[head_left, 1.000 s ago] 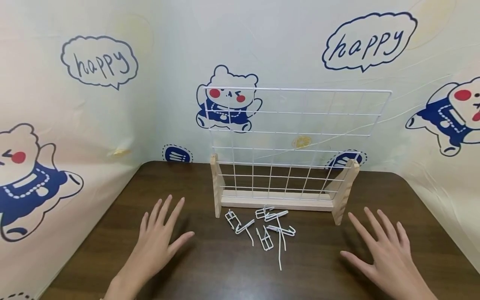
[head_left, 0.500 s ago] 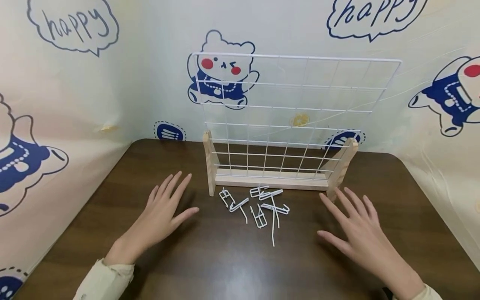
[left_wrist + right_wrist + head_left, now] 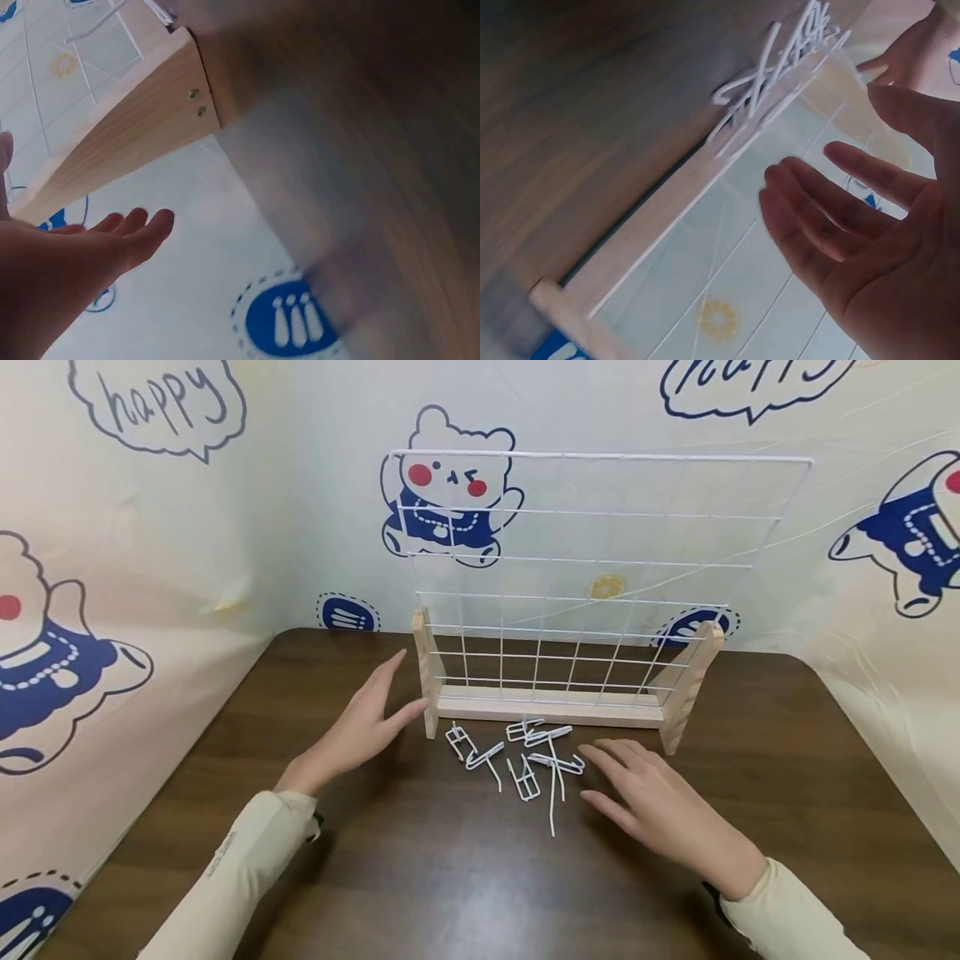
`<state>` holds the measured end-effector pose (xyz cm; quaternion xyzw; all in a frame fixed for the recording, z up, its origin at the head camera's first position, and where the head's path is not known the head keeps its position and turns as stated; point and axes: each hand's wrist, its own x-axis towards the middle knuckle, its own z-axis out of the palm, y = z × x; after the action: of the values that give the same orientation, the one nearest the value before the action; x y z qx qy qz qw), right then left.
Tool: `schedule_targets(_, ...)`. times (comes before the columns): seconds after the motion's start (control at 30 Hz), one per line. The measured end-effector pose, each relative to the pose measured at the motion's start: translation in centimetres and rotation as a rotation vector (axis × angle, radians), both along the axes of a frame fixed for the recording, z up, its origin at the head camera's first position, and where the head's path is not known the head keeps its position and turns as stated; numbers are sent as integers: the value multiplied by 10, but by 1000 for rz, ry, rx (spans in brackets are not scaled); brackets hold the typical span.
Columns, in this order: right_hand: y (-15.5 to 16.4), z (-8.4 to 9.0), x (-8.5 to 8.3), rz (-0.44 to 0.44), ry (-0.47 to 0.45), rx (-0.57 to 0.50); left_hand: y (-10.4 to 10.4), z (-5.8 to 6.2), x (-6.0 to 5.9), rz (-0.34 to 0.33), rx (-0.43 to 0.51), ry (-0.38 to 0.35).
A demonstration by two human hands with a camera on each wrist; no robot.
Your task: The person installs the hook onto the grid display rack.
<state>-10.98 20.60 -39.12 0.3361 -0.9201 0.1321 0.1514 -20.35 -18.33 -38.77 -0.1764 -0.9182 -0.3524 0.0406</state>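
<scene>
1. Left hand (image 3: 358,727) hovers low over the worktop (image 3: 420,877) with fingers straight and relaxed, holding nothing; its thumb tip lies just beside the left wooden foot (image 3: 425,670) of the grid stand, at about 9 o'clock from that foot.
2. Right hand (image 3: 660,806) is spread palm down, fingers loosely extended and holding nothing; its fingertips (image 3: 592,753) reach the right edge of the pile of white wire hooks (image 3: 517,756), at about 3 o'clock from the pile. Whether they touch a hook I cannot tell.
3. Hooks lie loose and tangled on the worktop, just in front of the stand's wooden base bar (image 3: 551,708), at 6 o'clock from it and between the two hands.
4. A white wire grid panel (image 3: 600,560) stands upright in the base bar, braced by the left foot and the right wooden foot (image 3: 686,681).
5. Wrist views are blurred: the left one shows straight fingers (image 3: 142,229) near a wooden foot (image 3: 127,135); the right one shows the open palm (image 3: 877,247) before the hooks (image 3: 780,67).
6. Cartoon bear wallpaper (image 3: 450,502) stands behind the stand, at 12 o'clock.
</scene>
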Motion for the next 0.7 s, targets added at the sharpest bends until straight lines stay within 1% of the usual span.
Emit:
schedule_targets(0.07,-11,0,-5,24,-20,-7,5,-1,-15,3,97,7)
schedule_targets(0.13,-21,-2,-10,41,-76,-13,9,-3,-28,8,189,9)
schedule_targets(0.2,-31,-5,-15,51,-157,-24,13,-5,-39,7,283,-7)
schedule_targets(0.3,-42,-14,-21,23,-267,-33,21,-7,-50,-14,408,-41)
schedule_targets(0.4,-49,-22,-26,-31,-301,-22,27,-9,-58,-78,527,-73)
schedule_targets(0.47,-51,-26,-27,-75,-303,-10,27,-10,-62,-116,562,-95)
schedule_targets(0.57,-49,-26,-28,-139,-316,14,23,-11,-66,-161,562,-139)
schedule_targets(0.63,-47,-26,-29,-173,-335,30,18,-10,-68,-185,562,-189)
schedule_targets(0.7,-44,-25,-30,-189,-355,43,14,-10,-70,-217,591,-248)
